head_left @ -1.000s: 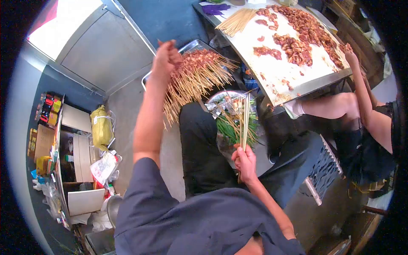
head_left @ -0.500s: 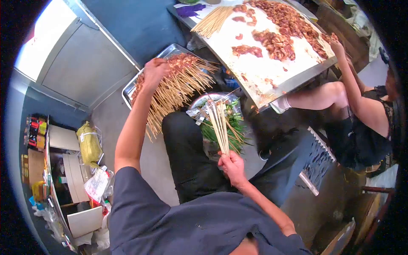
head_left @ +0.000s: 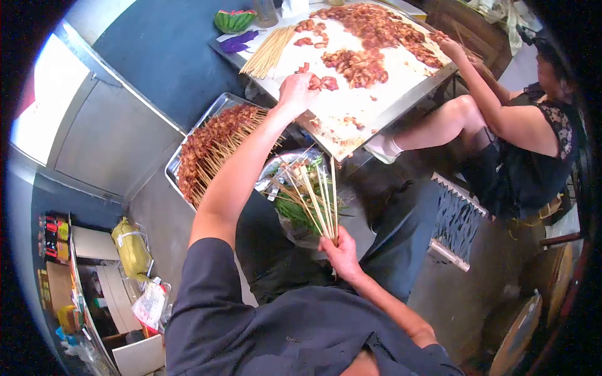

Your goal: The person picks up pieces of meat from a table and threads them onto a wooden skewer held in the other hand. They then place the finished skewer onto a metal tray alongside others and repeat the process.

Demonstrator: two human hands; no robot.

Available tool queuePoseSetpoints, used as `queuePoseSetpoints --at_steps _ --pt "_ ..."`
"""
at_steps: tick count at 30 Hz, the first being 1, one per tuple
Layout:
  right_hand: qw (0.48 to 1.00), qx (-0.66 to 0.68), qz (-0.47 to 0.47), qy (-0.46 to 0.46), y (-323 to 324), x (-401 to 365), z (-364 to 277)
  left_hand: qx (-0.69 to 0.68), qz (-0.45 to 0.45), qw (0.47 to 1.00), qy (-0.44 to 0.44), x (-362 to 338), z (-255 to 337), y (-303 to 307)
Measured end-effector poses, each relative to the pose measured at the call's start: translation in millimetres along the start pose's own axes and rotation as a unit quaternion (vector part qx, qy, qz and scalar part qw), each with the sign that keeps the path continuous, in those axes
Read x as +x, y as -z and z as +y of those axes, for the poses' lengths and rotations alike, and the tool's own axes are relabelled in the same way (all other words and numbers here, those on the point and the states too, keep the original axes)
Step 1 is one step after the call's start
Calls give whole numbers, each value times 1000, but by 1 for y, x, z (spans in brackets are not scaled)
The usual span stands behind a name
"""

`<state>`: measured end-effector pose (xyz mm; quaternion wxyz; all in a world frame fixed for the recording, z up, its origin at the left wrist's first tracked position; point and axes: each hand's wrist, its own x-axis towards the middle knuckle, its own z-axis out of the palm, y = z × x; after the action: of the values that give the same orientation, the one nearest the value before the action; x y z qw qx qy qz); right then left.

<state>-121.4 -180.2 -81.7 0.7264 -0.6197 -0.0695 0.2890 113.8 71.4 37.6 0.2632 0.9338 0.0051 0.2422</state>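
Observation:
My left hand (head_left: 297, 94) reaches to the near left part of the white tabletop (head_left: 351, 106), its fingers curled round red marinated meat pieces (head_left: 325, 83). My right hand (head_left: 342, 254) is closed round the lower ends of several thin wooden sticks (head_left: 321, 203), which fan upward over my lap. Behind those sticks is a bag of green vegetables (head_left: 291, 210). To the left, partly hidden by my left forearm, a metal tray (head_left: 172, 169) holds rows of meat skewers (head_left: 210, 141). More loose sticks (head_left: 271, 53) lie in a pile on the tabletop.
Larger meat heaps (head_left: 356, 67) spread over the tabletop. A cut watermelon (head_left: 234, 21) and a purple item (head_left: 237, 42) are at its far left corner. A co-worker (head_left: 520, 125) sits at the right, hands at the meat. A fringed stool (head_left: 458, 216) and a yellow-green sack (head_left: 132, 249) stand on the floor.
My left hand has moved from the skewer tray up and right to the meat on the tabletop. The sticks in my right hand are spread wider. The view has shifted, showing more of the watermelon.

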Motion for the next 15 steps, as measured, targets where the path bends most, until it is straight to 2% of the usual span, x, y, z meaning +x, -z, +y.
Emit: queuePoseSetpoints --at_steps 1,2,5,9,11,15 --pt "1000 3 3 2 1 0 -2 14 -17 1000 14 3 5 -4" --pt "1000 -1 4 -3 2 -1 -5 88 -22 995 -30 9 5 -9" --pt "1000 7 1 -8 3 -2 -7 61 -57 995 -54 18 6 -26" --pt "999 39 -12 2 8 -1 -4 89 -41 991 -89 33 -4 -35" --pt "998 55 -8 -5 10 -2 -5 27 -176 983 -34 36 0 -25" --pt "993 112 -7 -26 17 -4 -7 16 -193 981 -11 23 0 -18"
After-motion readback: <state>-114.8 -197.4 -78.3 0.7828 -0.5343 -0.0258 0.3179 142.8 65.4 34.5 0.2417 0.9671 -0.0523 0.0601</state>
